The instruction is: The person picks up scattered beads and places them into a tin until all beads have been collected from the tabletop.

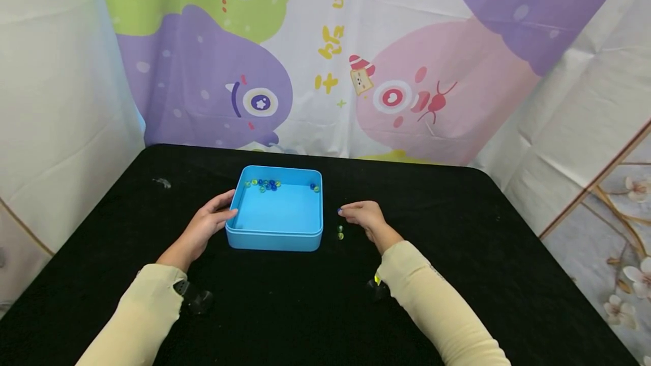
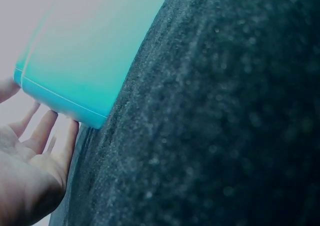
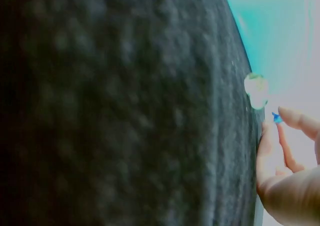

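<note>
A blue square box [image 1: 274, 242] stands on the black tabletop, with several blue and yellow-green marbles [image 1: 267, 185] along its far side and two more in the far right corner. My left hand [image 1: 203, 225] rests against the box's left wall, its fingers fairly straight and touching the side in the left wrist view. Right of the box, my right hand [image 1: 365, 218] pinches a blue marble [image 3: 277, 118] between thumb and fingertip, just above the cloth. Two yellow-green marbles [image 1: 341, 232] lie on the cloth just below that hand, beside the box.
Black cloth [image 1: 285, 309] covers the table. A small pale mark [image 1: 163, 183] shows at its far left. Behind the table hangs a curtain [image 1: 325, 72] with cartoon figures, and white fabric [image 1: 56, 83] hangs at the sides.
</note>
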A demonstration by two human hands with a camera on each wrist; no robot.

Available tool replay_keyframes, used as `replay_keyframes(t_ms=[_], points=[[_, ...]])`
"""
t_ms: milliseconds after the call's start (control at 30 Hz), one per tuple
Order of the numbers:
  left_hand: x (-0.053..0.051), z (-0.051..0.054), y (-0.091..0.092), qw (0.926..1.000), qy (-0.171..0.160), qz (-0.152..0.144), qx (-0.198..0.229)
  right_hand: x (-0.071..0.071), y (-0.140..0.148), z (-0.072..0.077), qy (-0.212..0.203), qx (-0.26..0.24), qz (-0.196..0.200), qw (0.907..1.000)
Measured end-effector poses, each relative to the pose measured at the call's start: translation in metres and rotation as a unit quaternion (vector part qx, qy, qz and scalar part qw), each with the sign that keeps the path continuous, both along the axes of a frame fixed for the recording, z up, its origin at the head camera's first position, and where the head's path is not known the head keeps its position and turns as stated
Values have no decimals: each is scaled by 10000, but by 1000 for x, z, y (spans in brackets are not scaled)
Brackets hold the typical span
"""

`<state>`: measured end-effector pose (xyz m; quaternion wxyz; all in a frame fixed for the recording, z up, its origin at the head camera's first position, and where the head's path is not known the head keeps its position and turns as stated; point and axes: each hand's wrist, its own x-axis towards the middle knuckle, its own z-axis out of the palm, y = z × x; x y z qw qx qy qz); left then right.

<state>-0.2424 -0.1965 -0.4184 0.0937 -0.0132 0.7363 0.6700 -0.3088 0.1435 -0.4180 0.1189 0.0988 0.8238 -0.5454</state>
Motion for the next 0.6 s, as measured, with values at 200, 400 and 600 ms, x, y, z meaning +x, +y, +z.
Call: replay_keyframes(t_ms=[200, 400, 600], points=[[-1, -2, -1, 10000, 44, -11, -10, -6, 4, 1, -66, -614, -355, 9975], [0, 1, 1, 10000, 30, 23, -34, -9, 2, 11, 45, -873, -469, 9951], [0, 0, 1, 10000, 42, 41, -67, -14, -5, 24, 139, -1075, -460, 9930]])
